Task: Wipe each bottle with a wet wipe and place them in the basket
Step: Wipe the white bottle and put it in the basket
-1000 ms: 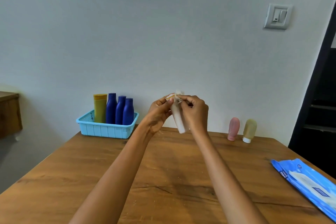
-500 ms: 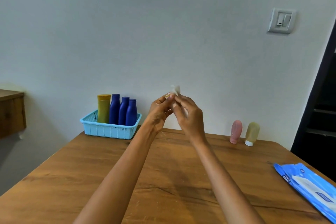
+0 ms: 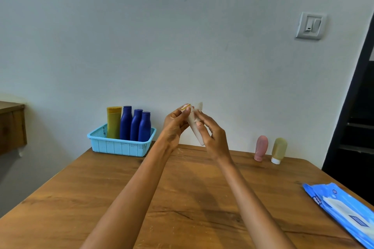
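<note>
Above the far middle of the table I hold a pale cream bottle (image 3: 194, 127), tilted with its lower end toward the table. My left hand (image 3: 174, 127) pinches its upper end. My right hand (image 3: 212, 137) wraps the bottle's right side and presses a white wet wipe (image 3: 199, 105) against it; a bit of wipe pokes out above my fingers. The light blue basket (image 3: 119, 146) stands at the far left and holds a yellow tube (image 3: 114, 123) and three blue bottles (image 3: 135, 125). A pink bottle (image 3: 261, 148) and a yellowish bottle (image 3: 278, 150) stand cap-down at the far right.
A blue pack of wet wipes (image 3: 344, 210) lies at the table's right edge. The wooden table (image 3: 182, 198) ends against a pale wall. A wooden ledge (image 3: 12, 125) sits to the left and a dark doorway (image 3: 356, 127) to the right.
My right hand has shifted along the bottle with the wipe, and its fingers have loosened, so the bottle's lower end shows again. My left hand keeps its pinch on the top.
</note>
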